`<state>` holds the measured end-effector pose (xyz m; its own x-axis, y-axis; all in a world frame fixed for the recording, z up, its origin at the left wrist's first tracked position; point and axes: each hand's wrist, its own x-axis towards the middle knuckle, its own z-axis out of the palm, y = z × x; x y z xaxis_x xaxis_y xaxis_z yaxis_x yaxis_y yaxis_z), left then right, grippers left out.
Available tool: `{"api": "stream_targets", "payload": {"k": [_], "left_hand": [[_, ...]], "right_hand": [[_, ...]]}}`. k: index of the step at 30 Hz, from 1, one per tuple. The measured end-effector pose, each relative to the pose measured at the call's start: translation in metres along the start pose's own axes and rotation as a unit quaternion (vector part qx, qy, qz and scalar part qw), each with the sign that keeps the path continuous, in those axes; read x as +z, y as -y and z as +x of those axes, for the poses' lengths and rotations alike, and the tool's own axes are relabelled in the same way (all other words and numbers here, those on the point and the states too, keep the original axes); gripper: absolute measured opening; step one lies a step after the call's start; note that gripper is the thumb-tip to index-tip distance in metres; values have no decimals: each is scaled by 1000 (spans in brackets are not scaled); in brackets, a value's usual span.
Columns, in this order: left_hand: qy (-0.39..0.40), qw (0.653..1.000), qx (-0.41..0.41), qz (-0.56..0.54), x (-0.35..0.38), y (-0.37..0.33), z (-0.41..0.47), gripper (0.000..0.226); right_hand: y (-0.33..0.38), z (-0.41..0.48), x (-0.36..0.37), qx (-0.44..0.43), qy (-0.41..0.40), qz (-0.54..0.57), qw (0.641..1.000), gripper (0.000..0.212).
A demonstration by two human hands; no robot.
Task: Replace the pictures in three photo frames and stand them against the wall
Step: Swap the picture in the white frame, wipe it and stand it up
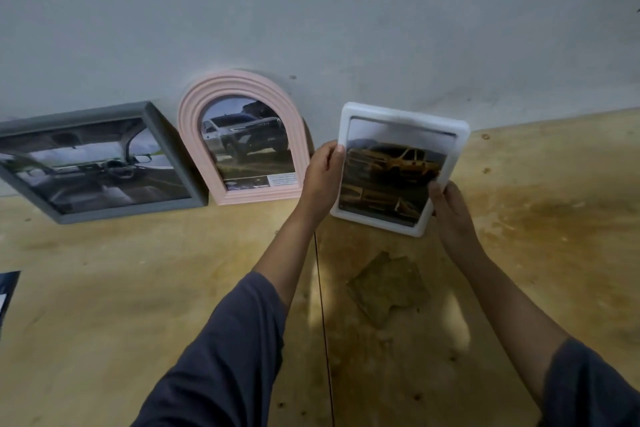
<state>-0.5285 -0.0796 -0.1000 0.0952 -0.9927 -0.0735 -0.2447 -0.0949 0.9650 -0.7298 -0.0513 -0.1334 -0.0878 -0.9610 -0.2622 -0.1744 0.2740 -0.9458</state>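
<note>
While both hands held the white rounded-rectangle photo frame (348,114) up near the grey wall (346,10) at the back edge of the yellowish plywood bench (138,288), the step in hand looked like standing the third and last frame. Left hand (322,173) gripped its left edge, fingers curled round. Right hand (453,215) pinched its lower right corner. The frame sat tilted, with a yellow pickup picture (391,177) in it. Whether its bottom touched the bench could not be told. Grey rectangular frame (171,149) leaned on the wall toward the back left. Pink arched ribbed frame (242,83) stood just beside it, between grey and white. Both had car pictures in. Dark loose sheet (7,291) lay at the bench's left edge. Next move probably called for squaring the white frame, setting its bottom edge on the bench, leaning its top on the wall, and letting go gently so it would not slide.
</note>
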Motion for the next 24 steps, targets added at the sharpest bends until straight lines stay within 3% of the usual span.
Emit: {"api": "stream_targets", "payload": {"k": [1, 3, 5, 7, 10, 14, 19, 22, 24], "left_hand": [[-19, 999, 2, 40, -3, 7, -4, 25], [-71, 992, -7, 106, -5, 26, -25, 28], [-42, 991, -57, 116, 1, 43, -65, 30], [77, 981, -126, 126, 12, 57, -110, 35], [163, 958, -112, 208, 23, 77, -149, 40], [164, 960, -114, 196, 14, 81, -154, 29], [178, 969, -79, 154, -19, 79, -157, 20], [145, 979, -79, 122, -43, 76, -161, 14], [129, 984, -74, 100, -62, 75, -165, 13]], "right_hand": [[-4, -7, 1, -5, -29, -12, 1000, 20], [-14, -32, 4, -1, -117, -52, 992, 34], [-28, -66, 9, 4, -157, -126, 979, 35], [-46, -96, 16, 38, -101, -204, 973, 39], [-59, -120, 28, 97, -19, -254, 962, 48], [-52, -124, 34, 112, 5, -268, 957, 38], [-39, -128, 44, 22, 56, -337, 940, 14], [-16, -134, 57, -48, 78, -305, 948, 5], [1, -142, 70, -92, 108, -261, 955, 20]]}}
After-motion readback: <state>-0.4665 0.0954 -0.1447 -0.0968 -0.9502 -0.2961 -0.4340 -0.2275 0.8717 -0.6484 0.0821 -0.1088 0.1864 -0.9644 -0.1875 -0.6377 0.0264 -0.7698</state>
